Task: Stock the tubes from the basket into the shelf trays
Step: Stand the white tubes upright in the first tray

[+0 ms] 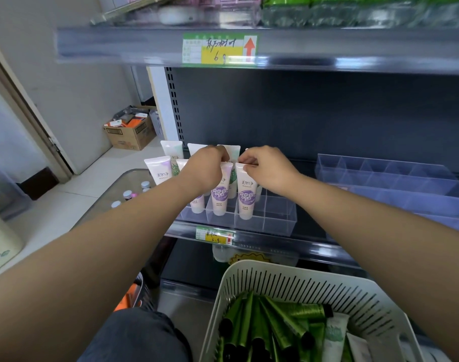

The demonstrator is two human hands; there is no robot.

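Seating is in hand: the right grip [266, 167] pinches the crimped top of a white-and-purple tube [245, 195] standing just beneath it in the clear shelf tray [279, 218], the left grip [205, 169] pinches the neighbouring tube [220, 197] (both look seated), so the next move calls for releasing and reaching the basket [301, 280] below.

On my feed the white tubes [245, 190] read "美加净 maxam". The upper shelf tag [219, 49] at 12 o'clock had a scrawled 6.9 plus a red up arrow; the lower shelf tag [215, 236], 6 o'clock of the tubes, said 3.9.
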